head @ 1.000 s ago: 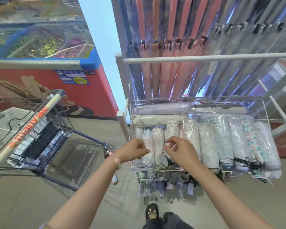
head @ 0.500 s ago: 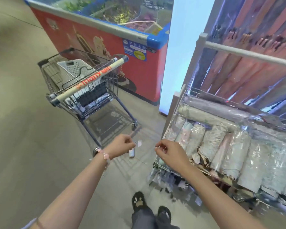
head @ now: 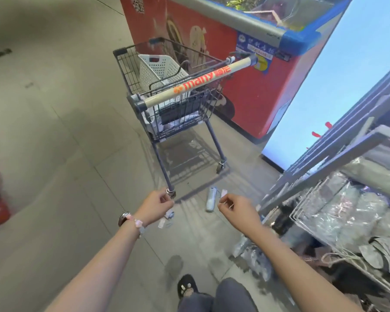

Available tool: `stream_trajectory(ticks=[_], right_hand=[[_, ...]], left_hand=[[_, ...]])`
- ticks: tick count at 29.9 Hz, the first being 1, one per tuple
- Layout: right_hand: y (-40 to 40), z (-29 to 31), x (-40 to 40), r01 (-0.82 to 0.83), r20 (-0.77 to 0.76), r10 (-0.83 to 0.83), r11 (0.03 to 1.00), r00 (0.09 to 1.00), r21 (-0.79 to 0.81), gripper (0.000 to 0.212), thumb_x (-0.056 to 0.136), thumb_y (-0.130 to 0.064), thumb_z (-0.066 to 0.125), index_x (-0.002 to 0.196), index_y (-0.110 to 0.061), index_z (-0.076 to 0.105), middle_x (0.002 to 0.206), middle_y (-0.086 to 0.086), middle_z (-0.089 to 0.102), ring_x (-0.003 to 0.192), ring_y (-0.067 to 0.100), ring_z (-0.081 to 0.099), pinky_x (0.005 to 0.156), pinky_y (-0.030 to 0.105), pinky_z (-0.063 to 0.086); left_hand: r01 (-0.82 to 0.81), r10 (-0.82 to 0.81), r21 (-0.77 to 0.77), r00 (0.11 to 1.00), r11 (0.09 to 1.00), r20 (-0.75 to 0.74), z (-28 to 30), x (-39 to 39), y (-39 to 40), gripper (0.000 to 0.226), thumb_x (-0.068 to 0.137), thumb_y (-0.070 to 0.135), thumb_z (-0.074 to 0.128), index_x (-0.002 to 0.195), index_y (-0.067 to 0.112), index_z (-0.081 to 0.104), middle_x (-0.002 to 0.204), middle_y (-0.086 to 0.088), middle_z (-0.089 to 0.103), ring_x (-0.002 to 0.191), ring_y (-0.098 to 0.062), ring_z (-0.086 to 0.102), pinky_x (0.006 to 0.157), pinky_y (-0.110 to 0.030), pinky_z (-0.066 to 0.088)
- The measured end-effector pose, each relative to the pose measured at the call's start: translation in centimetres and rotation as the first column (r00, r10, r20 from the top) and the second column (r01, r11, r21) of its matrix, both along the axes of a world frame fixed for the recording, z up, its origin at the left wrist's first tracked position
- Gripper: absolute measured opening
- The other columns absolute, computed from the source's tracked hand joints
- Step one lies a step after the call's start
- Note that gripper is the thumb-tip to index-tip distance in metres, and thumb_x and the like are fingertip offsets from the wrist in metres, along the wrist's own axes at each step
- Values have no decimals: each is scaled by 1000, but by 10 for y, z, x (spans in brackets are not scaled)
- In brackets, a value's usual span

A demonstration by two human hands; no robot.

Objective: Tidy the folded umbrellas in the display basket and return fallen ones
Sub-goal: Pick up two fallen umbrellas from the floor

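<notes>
fallen umbrella (head: 211, 199) on the floor (head: 54, 154), just beyond and left of the right hand (head: 236, 212), long axis running near to far. both grips loosely curled, holding nothing; left hand (head: 155, 207) slightly farther off. display basket (head: 306, 221) away right.

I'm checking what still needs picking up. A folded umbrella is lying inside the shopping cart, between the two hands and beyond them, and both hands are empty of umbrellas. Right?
Not quite. The head view shows the folded umbrella lying on the floor, just in front of the shopping cart, not inside it. The rest holds: it sits between and beyond the left hand and right hand, and neither hand holds an umbrella.
</notes>
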State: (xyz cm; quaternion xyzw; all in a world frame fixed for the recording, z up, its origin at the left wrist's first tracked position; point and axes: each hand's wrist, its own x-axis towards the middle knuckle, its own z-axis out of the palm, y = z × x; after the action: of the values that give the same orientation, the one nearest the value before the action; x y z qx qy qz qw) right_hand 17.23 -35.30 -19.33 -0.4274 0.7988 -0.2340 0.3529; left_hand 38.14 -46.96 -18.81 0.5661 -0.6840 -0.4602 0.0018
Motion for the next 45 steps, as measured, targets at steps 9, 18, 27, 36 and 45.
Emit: stream_trajectory(ticks=[9,18,27,36,45], right_hand=[[-62,-138,12,49,12,-49,998,999,46,18,79,-20,57,94,-15,64,64,-5,55,71,22,57,68,31,46],[-113,-319,-13,70,-7,-69,996,998,48,8,80,-26,61,85,-24,55,70,-5,57,70,19,56,64,29,39],[-147,-486,-18,141,65,-144,989,987,43,21,81,-25,62,100,-18,57,73,-8,58,79,21,60,74,34,47],[-183,-607,-29,187,-27,-187,982,982,12,41,78,-24,67,115,-13,55,110,9,61,91,28,61,79,36,47],[-195,-676,-42,195,-222,-190,981,956,2,63,71,-20,73,127,-7,48,131,23,43,119,38,44,90,39,41]], left_hand=[[-192,191,38,981,981,23,-142,43,-47,29,83,5,56,57,16,47,56,-1,49,58,-21,47,57,-28,34],[-339,338,9,940,941,56,-325,48,-79,9,81,13,58,76,14,51,59,1,52,59,-20,48,58,-29,37],[-417,424,-79,899,905,111,-495,44,-108,36,81,21,61,113,8,53,61,-1,52,60,-22,50,48,-27,29],[-473,491,-138,854,870,173,-611,36,-145,46,81,22,63,118,5,42,101,-16,55,81,-33,54,64,-33,41],[-498,513,-144,774,855,371,-676,27,-163,93,76,36,70,147,20,12,134,-24,30,112,-44,47,90,-44,44]])
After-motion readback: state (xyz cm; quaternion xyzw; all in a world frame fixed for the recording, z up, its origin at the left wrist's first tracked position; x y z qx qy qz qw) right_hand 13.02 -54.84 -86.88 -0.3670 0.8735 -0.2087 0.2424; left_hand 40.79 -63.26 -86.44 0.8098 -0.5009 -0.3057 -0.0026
